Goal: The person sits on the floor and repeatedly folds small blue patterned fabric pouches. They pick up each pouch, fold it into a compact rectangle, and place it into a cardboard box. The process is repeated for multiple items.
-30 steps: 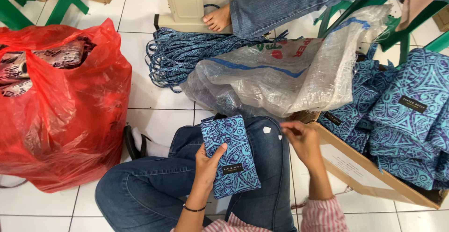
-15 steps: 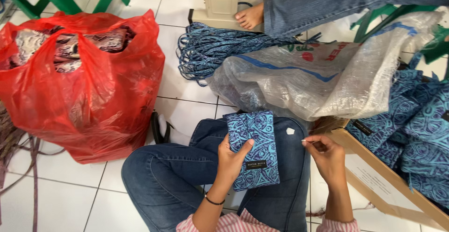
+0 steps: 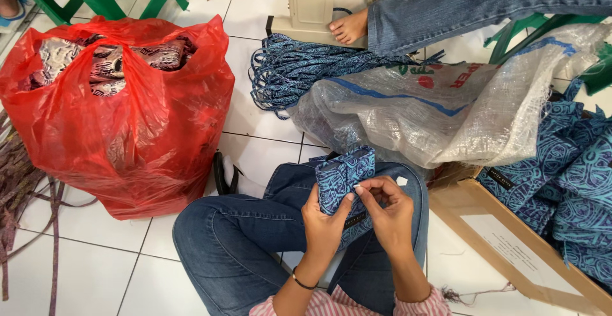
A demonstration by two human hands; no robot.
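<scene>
Since a moment ago the right hand [image 3: 390, 213] has come across to join the left hand [image 3: 324, 221], both now pinching the blue patterned pouch [image 3: 343, 179] over the lap, fingers gripping its folded edge beside the cardboard box [image 3: 503, 239] of matching pouches.

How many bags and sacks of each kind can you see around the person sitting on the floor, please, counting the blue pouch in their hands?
Red plastic bag, stuffed with patterned cloth: 1
Clear woven sack: 1
Blue patterned pouch, held between the left hand and the right hand: 1
Total: 3
More blue pouches lie heaped in the cardboard box, too overlapped to count.
</scene>
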